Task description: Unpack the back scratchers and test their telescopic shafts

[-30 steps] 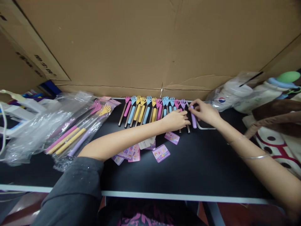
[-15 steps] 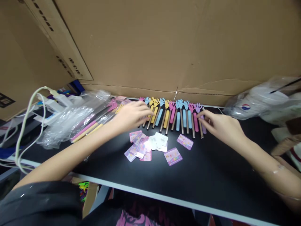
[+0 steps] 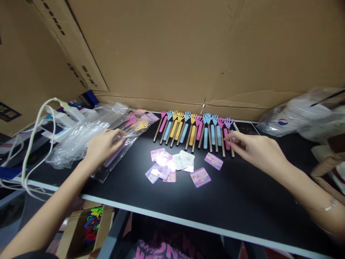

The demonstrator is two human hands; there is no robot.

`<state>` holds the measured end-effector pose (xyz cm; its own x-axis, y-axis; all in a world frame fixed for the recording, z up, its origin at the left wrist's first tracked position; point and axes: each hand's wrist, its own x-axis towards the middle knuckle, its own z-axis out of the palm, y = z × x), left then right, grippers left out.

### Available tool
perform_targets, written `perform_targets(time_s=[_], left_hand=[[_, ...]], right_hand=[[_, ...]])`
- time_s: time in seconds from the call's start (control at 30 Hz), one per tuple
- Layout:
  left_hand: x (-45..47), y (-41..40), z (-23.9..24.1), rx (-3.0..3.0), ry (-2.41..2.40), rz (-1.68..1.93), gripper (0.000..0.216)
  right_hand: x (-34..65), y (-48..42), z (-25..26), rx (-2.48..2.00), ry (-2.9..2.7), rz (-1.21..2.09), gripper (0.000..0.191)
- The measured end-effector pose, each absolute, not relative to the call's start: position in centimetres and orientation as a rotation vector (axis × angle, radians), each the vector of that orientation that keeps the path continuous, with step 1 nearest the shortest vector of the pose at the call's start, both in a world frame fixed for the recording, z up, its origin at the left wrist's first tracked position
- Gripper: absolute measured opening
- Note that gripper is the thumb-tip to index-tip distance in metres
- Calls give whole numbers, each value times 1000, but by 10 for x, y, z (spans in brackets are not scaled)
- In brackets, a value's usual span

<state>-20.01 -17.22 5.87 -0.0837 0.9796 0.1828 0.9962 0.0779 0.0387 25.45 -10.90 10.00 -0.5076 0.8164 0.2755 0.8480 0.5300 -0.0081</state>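
A row of back scratchers (image 3: 184,133) with pink, blue, yellow and purple hand-shaped heads and metal rods lies along the back of the black table. At the row's right end, my right hand (image 3: 253,145) has thumb and fingers closed around the purple back scratcher (image 3: 232,133), over the neighbouring pink handle. My left hand (image 3: 104,145) is over the bagged back scratchers (image 3: 134,126) at the left, fingers and thumb apart. Pink and yellow heads show through that clear plastic. In front of the row lie loose printed cards (image 3: 161,165), some overlapping, and two separate purple cards (image 3: 201,177).
Cardboard (image 3: 172,54) walls the back and left. A phone (image 3: 245,128) lies behind my right hand, beside a plastic-wrapped white cup (image 3: 291,117). White cables (image 3: 24,154) hang at the left. Below the table edge stands a box (image 3: 71,230) of colourful plastic pieces.
My left hand has moved left and toward me, from over the row's left end to the plastic bags, uncovering the leftmost back scratchers. My right hand stays near the purple one.
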Motion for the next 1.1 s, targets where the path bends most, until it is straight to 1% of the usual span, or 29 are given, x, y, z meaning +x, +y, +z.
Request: perform_targets(time_s=[0.07, 0.17, 0.23, 0.3, 0.4, 0.47, 0.5, 0.57, 0.63, 0.73, 0.8, 0.9, 1.0, 1.1], left_hand=[[-194, -173, 67, -2005, -2282, -298, 35], [-181, -172, 81, -1985, -2243, -394, 33], [-168, -169, 89, -2039, -2177, -481, 31], [-150, -165, 96, -2166, -2085, -575, 29], [-114, -157, 101, -2383, -1893, -657, 27], [-89, -154, 101, -2485, -1771, -659, 26], [-78, -153, 100, -2531, -1719, -651, 27], [-62, -151, 98, -2641, -1642, -624, 29], [-57, -149, 95, -2812, -1618, -611, 32], [-69, -146, 91, -3093, -1711, -699, 37], [-81, -144, 87, -3201, -1821, -746, 39], [-93, -146, 83, -3274, -1946, -697, 39], [-93, -151, 83, -3343, -1946, -677, 40], [-91, -157, 87, -3374, -1926, -690, 36]], right_hand=[[253, -111, 101, -1397, -2502, -123, 22], [247, -112, 103, -1372, -2448, 13, 24], [239, -110, 104, -1313, -2417, 211, 26], [228, -108, 103, -1213, -2347, 593, 32], [206, -106, 98, -1026, -2082, 1322, 51], [193, -107, 93, -961, -1874, 1614, 60], [187, -108, 91, -959, -1785, 1671, 61], [181, -111, 87, -977, -1642, 1683, 55], [181, -114, 86, -987, -1543, 1642, 41], [190, -115, 85, -979, -1480, 1552, 26], [197, -115, 86, -966, -1470, 1489, 24], [203, -116, 89, -981, -1461, 1423, 23], [203, -117, 95, -1010, -1456, 1367, 22], [204, -117, 101, -1039, -1482, 1273, 22]])
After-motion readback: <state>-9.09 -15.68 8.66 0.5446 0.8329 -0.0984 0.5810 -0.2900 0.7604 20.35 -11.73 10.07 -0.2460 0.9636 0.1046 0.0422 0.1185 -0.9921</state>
